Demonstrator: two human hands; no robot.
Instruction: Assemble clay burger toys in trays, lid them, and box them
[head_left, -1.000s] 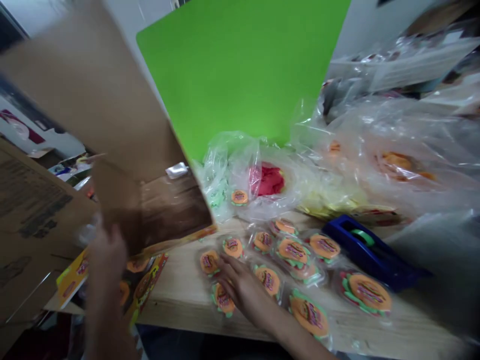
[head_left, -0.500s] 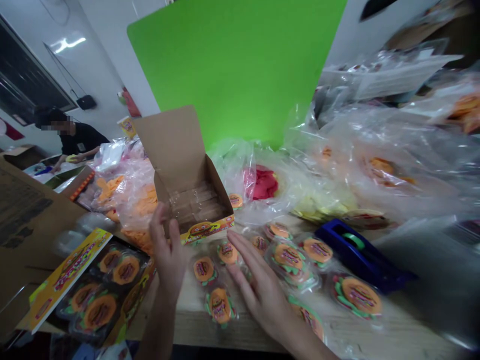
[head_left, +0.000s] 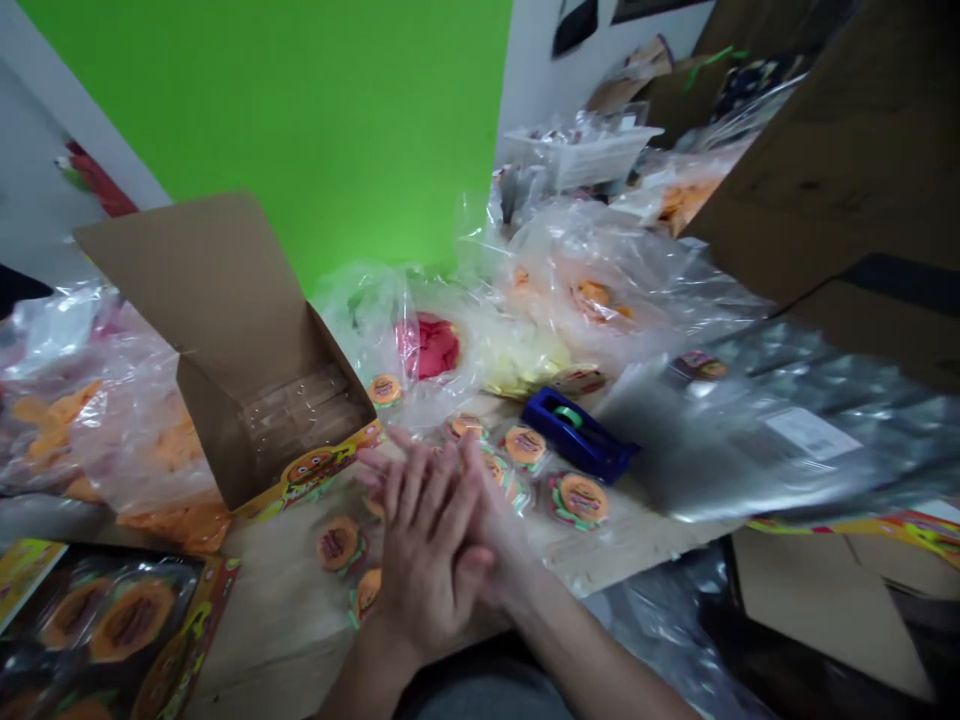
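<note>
My left hand (head_left: 427, 550) and my right hand (head_left: 491, 510) press together palm to palm above a wooden table, holding nothing I can see. The left lies nearer me and partly hides the right. Round orange burger-shaped candies in clear wrappers lie around and under them, such as one (head_left: 339, 545) left of my hands and another (head_left: 525, 445) beyond them. An open cardboard box (head_left: 225, 290) with a printed burger front stands just left of my fingertips, not touching them. A clear plastic insert (head_left: 300, 415) sits inside it.
A blue tape dispenser (head_left: 577, 435) with green tape stands among the candies. Bulging plastic bags of candy (head_left: 592, 300) crowd the table's far side. A filled candy display box (head_left: 112, 620) lies at lower left. A blurred plastic sheet (head_left: 750, 430) spreads at right, below a large cardboard flap (head_left: 825, 170).
My left hand has let go of the box, which now stands on the table. My hands have come together, and the whole scene has shifted left as my view turned right.
</note>
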